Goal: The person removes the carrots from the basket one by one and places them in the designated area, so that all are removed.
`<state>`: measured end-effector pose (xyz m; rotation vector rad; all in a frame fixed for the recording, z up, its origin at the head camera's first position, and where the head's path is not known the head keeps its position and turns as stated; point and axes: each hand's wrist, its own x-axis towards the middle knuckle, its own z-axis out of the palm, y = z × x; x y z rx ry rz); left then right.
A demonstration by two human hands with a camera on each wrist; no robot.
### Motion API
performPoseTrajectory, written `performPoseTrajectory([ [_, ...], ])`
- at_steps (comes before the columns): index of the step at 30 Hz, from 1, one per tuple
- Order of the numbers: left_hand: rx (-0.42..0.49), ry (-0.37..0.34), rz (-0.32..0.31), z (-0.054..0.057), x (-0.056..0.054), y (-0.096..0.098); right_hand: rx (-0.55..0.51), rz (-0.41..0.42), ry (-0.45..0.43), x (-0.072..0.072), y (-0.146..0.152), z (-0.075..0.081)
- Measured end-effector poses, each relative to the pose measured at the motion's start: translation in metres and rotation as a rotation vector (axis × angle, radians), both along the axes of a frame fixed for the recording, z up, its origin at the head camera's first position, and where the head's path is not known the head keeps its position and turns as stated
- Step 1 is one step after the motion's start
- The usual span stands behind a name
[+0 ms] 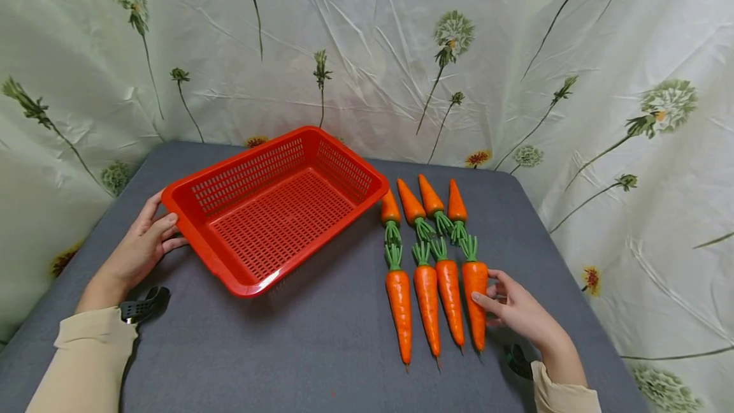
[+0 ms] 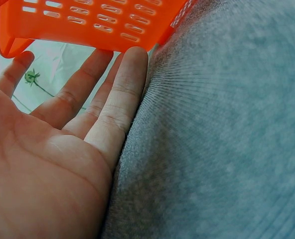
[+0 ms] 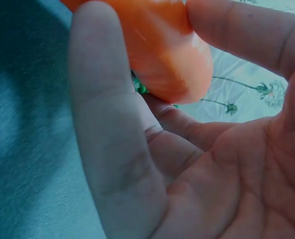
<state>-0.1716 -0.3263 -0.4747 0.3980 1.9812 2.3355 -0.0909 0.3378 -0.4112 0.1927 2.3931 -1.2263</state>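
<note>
A red plastic basket with slotted walls stands at an angle on the left half of the table. My left hand is at its left end, thumb up by the rim. In the left wrist view, nearly straight fingers reach the end wall from outside. My right hand pinches the rightmost front carrot between thumb and fingers. This glossy orange carrot lies with its green stalks pointing away from me. Close up in the right wrist view, the carrot has fingertips on both sides.
Beside that carrot lie several front-row carrots. A back row of carrots has its tips pointing away and its stalks meeting the front row's. The basket's right corner overlaps one back carrot. Behind the grey table hangs a flower-printed curtain.
</note>
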Motion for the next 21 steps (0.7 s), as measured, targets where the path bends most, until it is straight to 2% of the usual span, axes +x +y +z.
performPoseTrajectory([
  [13,-0.013,-0.015,0.011,0.0,0.002,-0.001,0.014,0.003,-0.067,0.002,0.003,-0.011],
  [21,-0.02,-0.018,0.018,0.001,0.002,-0.001,0.062,0.019,-0.064,-0.001,-0.001,-0.014],
])
